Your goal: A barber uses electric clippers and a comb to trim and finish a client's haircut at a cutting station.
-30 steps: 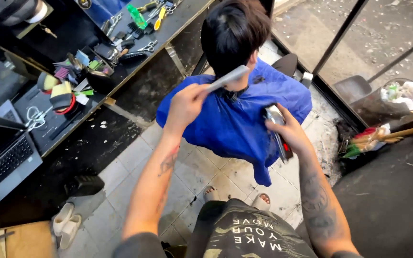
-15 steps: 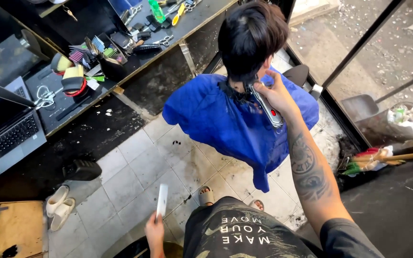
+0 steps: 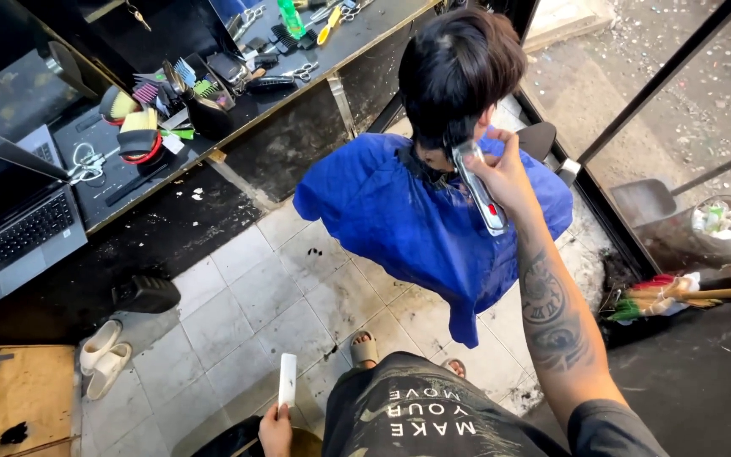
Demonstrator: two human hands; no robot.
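A person with dark hair (image 3: pixel 458 72) sits in front of me under a blue cape (image 3: pixel 420 220). My right hand (image 3: pixel 505 173) grips a silver hair clipper (image 3: pixel 480 188) with its head at the nape of the person's neck. My left hand (image 3: pixel 275 430) hangs low by my hip and holds a white comb (image 3: pixel 287 381) pointing up.
A black counter (image 3: pixel 239 118) at the upper left carries combs, brushes, scissors and clipper guards, with an open laptop (image 3: pixel 14 224) at the far left. White slippers (image 3: pixel 103 355) and hair clippings lie on the tiled floor. A broom (image 3: pixel 678 292) and dustpan (image 3: pixel 645 199) are at the right.
My left hand dropped from the person's head to my hip with the comb. My right hand raised the clipper to the nape and holds it there.
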